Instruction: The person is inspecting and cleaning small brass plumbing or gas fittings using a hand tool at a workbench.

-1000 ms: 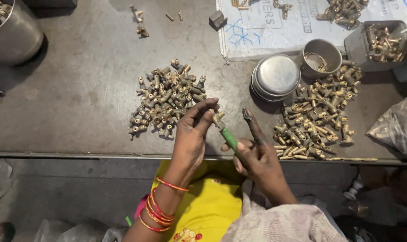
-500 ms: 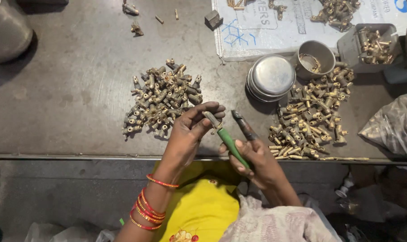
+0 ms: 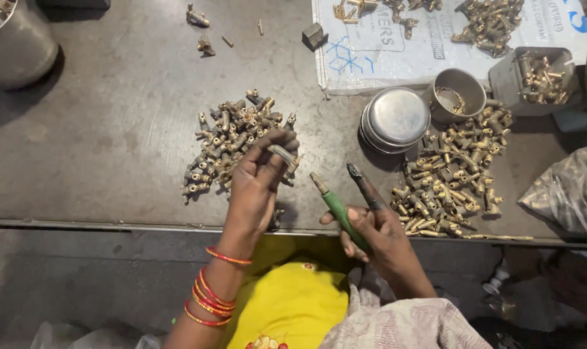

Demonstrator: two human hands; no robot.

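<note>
Two piles flank us on the worktop (image 3: 112,161): our left hand (image 3: 258,184) pinches one brass fitting (image 3: 282,155) at 11 o'clock of the green-handled tool (image 3: 337,208) gripped by our right hand (image 3: 377,229), seemingly mid-fitting, alignment needed next.

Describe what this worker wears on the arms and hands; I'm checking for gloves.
No gloves: both hands are bare. The left hand has a stack of thin red and gold bangles on the forearm, one sitting apart higher up. The right hand has dark grime on the index fingertip, and its arm is covered by a pale patterned sleeve.
</note>
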